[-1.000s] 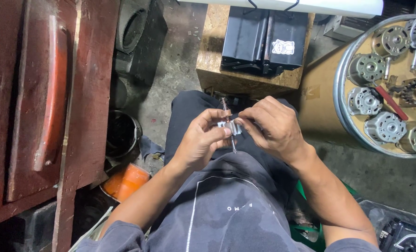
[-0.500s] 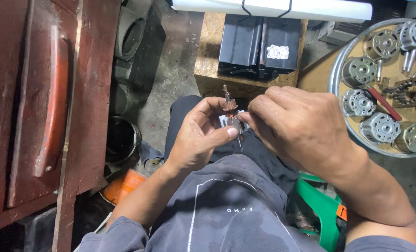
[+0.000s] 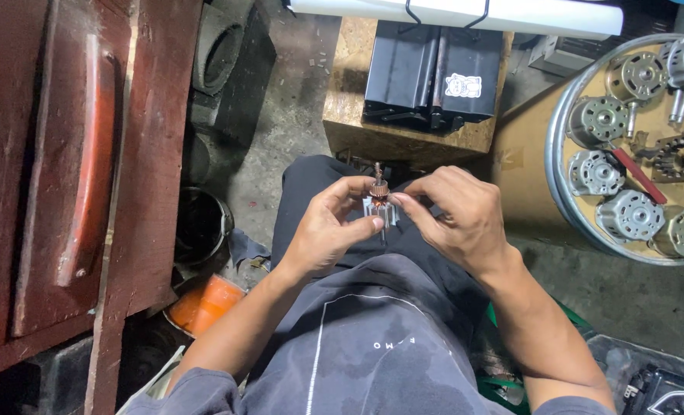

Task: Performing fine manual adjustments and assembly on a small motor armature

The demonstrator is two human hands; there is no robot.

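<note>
A small motor armature (image 3: 378, 201), with a copper commutator on a thin shaft and a silvery core, sits upright between both hands above my lap. My left hand (image 3: 328, 227) grips it from the left, thumb and fingers around the core. My right hand (image 3: 455, 217) pinches it from the right with thumb and forefinger at the core's upper edge. The lower end of the shaft pokes out below the fingers. I am seated in a grey shirt and dark trousers.
A wooden block (image 3: 403, 138) carrying a black metal box (image 3: 430, 73) stands just ahead of my knees. At right, a round metal tray (image 3: 558, 192) holds several small electric motors. A red wooden bench (image 3: 65, 177) fills the left; a black bucket (image 3: 200, 227) and orange container (image 3: 203, 303) stand beside it.
My right hand has drawn back from covering the armature to a fingertip pinch at its right side. The view has shifted slightly; my left hand keeps its hold.
</note>
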